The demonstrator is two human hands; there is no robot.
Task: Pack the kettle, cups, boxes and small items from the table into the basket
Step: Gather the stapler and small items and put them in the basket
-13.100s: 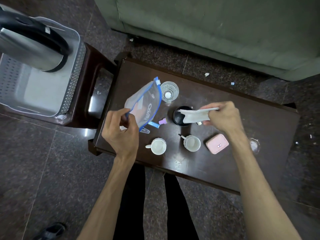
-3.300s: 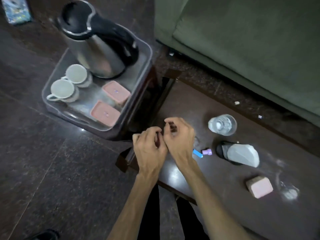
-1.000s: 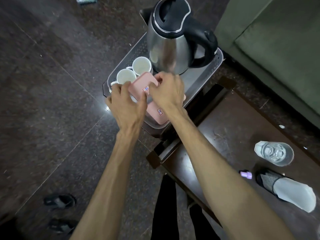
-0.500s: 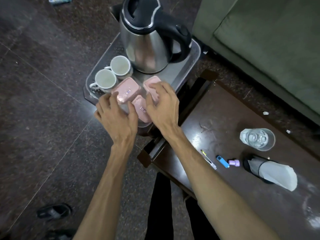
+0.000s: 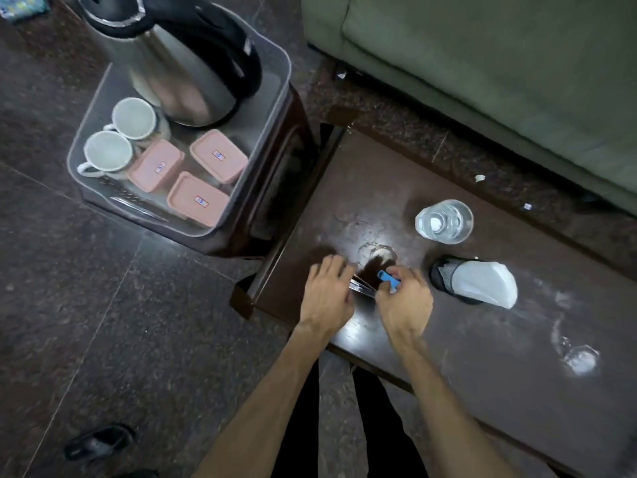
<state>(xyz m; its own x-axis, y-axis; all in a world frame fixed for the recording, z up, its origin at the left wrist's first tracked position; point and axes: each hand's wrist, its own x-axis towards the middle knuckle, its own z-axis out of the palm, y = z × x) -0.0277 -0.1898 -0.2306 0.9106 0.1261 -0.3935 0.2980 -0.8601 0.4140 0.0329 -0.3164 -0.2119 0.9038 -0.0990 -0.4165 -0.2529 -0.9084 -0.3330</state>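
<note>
The grey basket (image 5: 281, 69) on a dark stool holds the steel kettle (image 5: 179, 60), two white cups (image 5: 119, 139) and three pink boxes (image 5: 193, 174). Both hands are over the near left part of the dark table (image 5: 482, 357). My right hand (image 5: 405, 305) is closed on a small blue item (image 5: 388, 280). A thin silvery pen-like item (image 5: 360, 288) lies between the hands, with my left hand (image 5: 325, 294) curled over its left end. Whether the left hand grips it is unclear.
A clear glass (image 5: 444, 220) stands further back on the table. Right of my hands, a black holder with white paper filters (image 5: 482, 282) lies on its side. A green sofa (image 5: 499, 63) runs behind the table. A black sandal (image 5: 98, 443) lies on the floor.
Both hands left the pink boxes in the basket and came back to the table. The right hand closed on the blue item; the purple piece is no longer visible.
</note>
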